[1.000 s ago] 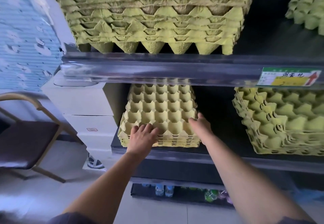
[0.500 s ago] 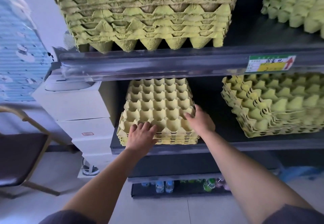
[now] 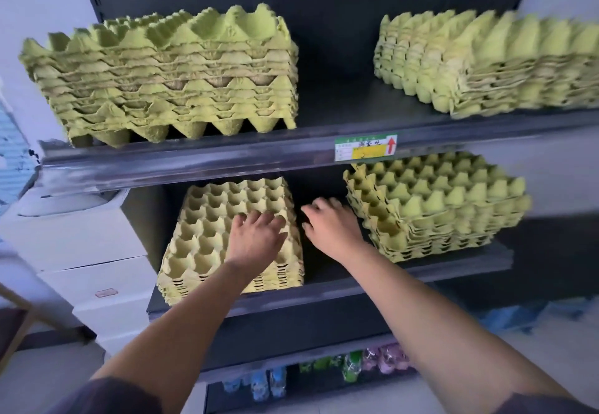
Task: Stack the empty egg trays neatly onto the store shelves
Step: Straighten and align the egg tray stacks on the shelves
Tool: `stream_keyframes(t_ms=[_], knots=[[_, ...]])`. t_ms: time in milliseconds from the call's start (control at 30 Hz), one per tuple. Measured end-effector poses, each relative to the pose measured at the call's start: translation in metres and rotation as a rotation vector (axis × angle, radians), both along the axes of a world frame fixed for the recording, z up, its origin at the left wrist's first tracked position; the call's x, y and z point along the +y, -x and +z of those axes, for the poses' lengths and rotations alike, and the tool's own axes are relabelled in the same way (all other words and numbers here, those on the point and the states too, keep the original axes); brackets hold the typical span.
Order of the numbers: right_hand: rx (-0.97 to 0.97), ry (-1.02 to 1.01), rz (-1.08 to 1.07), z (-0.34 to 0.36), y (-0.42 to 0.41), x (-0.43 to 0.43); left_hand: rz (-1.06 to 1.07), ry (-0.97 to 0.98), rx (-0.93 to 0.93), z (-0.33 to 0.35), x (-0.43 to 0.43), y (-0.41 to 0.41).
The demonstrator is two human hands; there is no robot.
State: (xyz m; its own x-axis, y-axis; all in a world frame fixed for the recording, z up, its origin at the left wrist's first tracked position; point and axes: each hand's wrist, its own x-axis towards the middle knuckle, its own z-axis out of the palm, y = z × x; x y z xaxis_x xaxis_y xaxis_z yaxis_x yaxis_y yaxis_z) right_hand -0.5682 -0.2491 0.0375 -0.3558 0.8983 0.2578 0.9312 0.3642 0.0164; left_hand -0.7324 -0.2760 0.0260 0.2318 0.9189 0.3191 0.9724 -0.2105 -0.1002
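Four stacks of yellow-green egg trays sit on two dark shelves. On the lower shelf (image 3: 324, 293) a left stack (image 3: 207, 228) lies under my left hand (image 3: 254, 240), whose spread fingers rest on its top tray near the right edge. My right hand (image 3: 330, 227) hovers with loosely curved fingers in the gap between that stack and the lower right stack (image 3: 434, 206), holding nothing. On the upper shelf (image 3: 227, 159) stand a tall left stack (image 3: 168, 79) and a right stack (image 3: 492, 63).
A price label (image 3: 365, 148) with a red arrow is fixed to the upper shelf's rail. White boxes (image 3: 87, 251) are stacked left of the shelving, with a chair's edge (image 3: 13, 326) beyond. Bottles (image 3: 324, 371) stand on the bottom shelf near the floor.
The view has tilted up and shifted right, showing the whole upper shelf. My left hand slid right across the lower left stack. My right hand came off that stack's corner into the gap.
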Motion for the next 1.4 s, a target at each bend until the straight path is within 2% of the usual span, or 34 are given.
stream_keyframes(t_ms=[133, 267, 433, 567, 833, 967, 1233, 1400], knots=[[-0.038, -0.074, 0.089, 0.034, -0.058, -0.007, -0.008, -0.06, -0.095, 0.03, 0.005, -0.077], [-0.036, -0.061, 0.066, 0.057, -0.135, -0.012, -0.06, -0.099, -0.215, 0.05, 0.005, -0.148], [0.002, 0.019, -0.003, 0.057, -0.225, -0.01, -0.163, 0.004, -0.14, 0.057, 0.01, -0.219], [0.043, 0.074, -0.073, 0.047, -0.277, 0.0, -0.168, 0.126, -0.079, 0.052, 0.024, -0.261], [-0.076, 0.177, -0.18, 0.032, -0.326, 0.034, -0.151, 0.249, 0.029, 0.033, 0.058, -0.279], [-0.125, 0.215, -0.169, 0.028, -0.336, 0.051, -0.2, 0.273, 0.014, 0.032, 0.07, -0.277], [-0.072, 0.106, -0.05, 0.033, -0.357, 0.066, -0.231, 0.266, 0.002, 0.051, 0.075, -0.283], [-0.044, 0.037, 0.041, 0.035, -0.376, 0.07, -0.151, 0.184, 0.021, 0.052, 0.068, -0.302]])
